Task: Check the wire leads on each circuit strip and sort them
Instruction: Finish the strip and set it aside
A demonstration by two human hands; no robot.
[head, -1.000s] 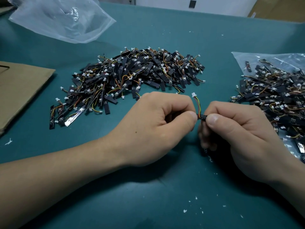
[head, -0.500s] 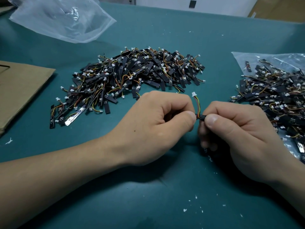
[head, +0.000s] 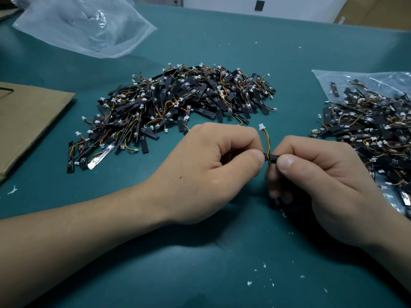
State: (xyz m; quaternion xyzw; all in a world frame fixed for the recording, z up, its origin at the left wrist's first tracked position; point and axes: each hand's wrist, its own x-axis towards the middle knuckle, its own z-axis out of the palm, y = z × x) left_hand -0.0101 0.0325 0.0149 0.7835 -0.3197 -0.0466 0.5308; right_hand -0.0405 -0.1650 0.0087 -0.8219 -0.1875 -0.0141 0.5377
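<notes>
The step in hand looks like the check itself, and to do it well the person should keep the short bare stretch of the circuit strip (head: pixel 271 157) turned up to the eye, steady it with one hand and only flex the wire leads (head: pixel 266 141) lightly at their root with the other, since a hard pull by the white connector (head: pixel 261 126) could tear a sound joint. The strip is held up off the green worktop (head: pixel 222 274), about midway between its left and right edges and nearer the front. The left hand (head: pixel 209 172) is curled tight, its thumb tip (head: pixel 255 158) pressed to the strip's end just where the leads rise; the forefinger behind it is mostly hidden. The right hand (head: pixel 322 187) is curled too, its thumb (head: pixel 287 162) pinching the strip's other side, with the rest of the strip hidden in the fist. The leads stand up between the two thumbs, connector free at the top. A loose pile of strips (head: pixel 178 107) lies toward the back at the middle, and a second pile (head: pixel 367 121) sits on a clear bag (head: pixel 329 78) at the right edge. Which heap takes checked pieces I cannot tell, so that wants settling before the strip is put down.
</notes>
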